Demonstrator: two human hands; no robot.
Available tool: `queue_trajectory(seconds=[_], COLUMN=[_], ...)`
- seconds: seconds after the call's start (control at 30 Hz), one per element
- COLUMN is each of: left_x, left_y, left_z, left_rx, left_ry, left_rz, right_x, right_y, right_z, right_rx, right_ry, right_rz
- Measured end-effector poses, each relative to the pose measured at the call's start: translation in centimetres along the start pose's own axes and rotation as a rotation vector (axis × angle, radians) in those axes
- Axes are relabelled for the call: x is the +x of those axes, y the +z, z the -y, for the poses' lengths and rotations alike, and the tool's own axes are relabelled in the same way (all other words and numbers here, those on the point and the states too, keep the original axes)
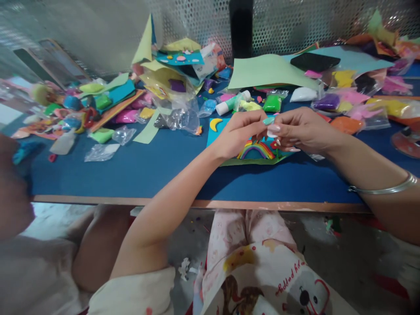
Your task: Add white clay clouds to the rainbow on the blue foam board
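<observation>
My left hand (241, 131) and my right hand (300, 130) meet fingertip to fingertip above a blue card (226, 127). Both are closed in a pinch. Something small and whitish shows between the fingers, but the pale nails make it hard to tell apart. On the card are a yellow crescent moon (215, 124), a rainbow (257, 150) and a red flower (274, 144) in what looks like modelling clay. My hands hide the card's upper middle. Green paper (249, 162) shows along its lower edge.
Clay packets lie about, among them a green one (272, 103), a white one (303, 94) and a purple one (326, 102). A glue stick (229, 105) lies behind the card. A black phone-like object (315, 62) rests on paper. Another person (15, 188) sits at the left.
</observation>
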State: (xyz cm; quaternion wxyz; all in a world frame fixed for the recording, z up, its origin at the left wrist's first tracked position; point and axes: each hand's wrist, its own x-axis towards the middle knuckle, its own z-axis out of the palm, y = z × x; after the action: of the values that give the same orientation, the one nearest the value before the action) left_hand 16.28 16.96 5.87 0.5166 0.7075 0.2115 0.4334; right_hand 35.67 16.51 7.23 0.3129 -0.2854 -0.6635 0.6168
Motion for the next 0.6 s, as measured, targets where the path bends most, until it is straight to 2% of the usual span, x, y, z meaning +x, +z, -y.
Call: queue_trajectory(seconds=[0.1,0.3,0.43,0.5,0.6], left_x=[0.0,0.0,0.1,0.1,0.0], left_y=[0.0,0.1,-0.1,-0.2,0.0], left_z=[-0.1,0.0,0.4,0.7,1.2], left_rx=[0.011,0.15,0.134,0.078,0.061], left_ry=[-0.009,0.055,0.05,0.069,0.082], left_rz=[0.038,-0.054,-0.027,-0.048,-0.099], right_x=[0.1,0.0,-0.1,0.0,0.1], right_y=[-0.4,-0.3,0.3,0.4,0.3], right_z=[0.0,0.1,0.6,0.7,0.6], right_rx=[0.018,0.093,0.128,0.132,0.099], right_ry=[0.049,0.081,0.1,0.066,-0.049], right_rz=[0.027,-0.051,-0.06,-0.086,-0.207])
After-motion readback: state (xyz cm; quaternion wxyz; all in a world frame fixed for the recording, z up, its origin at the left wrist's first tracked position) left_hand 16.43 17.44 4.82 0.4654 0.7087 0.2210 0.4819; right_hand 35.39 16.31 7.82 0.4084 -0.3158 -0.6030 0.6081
